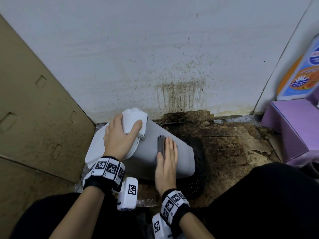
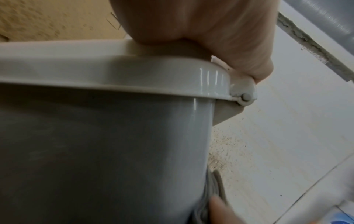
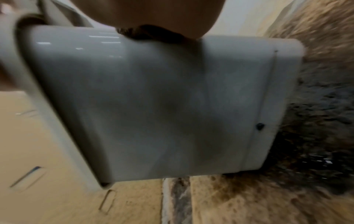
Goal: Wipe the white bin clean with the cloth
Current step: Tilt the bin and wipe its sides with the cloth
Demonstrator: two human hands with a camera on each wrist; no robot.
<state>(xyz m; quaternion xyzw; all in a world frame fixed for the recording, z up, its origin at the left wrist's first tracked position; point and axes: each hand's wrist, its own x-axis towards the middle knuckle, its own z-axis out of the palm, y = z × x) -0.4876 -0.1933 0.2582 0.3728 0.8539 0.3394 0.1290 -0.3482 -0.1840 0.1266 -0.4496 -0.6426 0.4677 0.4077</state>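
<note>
The white bin (image 1: 181, 161) lies tilted on its side, its base toward the right, in front of the wall. My left hand (image 1: 120, 135) grips the bin's lid end (image 1: 136, 116), fingers and thumb curled over it; the left wrist view shows the hand (image 2: 220, 37) above the lid hinge (image 2: 245, 97). My right hand (image 1: 167, 157) lies flat on the bin's upturned side and presses a folded dark grey cloth (image 1: 161, 143) against it. In the right wrist view the cloth (image 3: 149, 34) peeks out under the palm on the bin wall (image 3: 153, 98).
A large cardboard sheet (image 1: 34, 109) leans at the left. The white wall (image 1: 172, 57) behind carries brown stains. Dirty, dark-stained cardboard (image 1: 224, 144) covers the floor under the bin. A purple box (image 1: 293, 128) and an orange-blue bottle (image 1: 300, 75) stand at the right.
</note>
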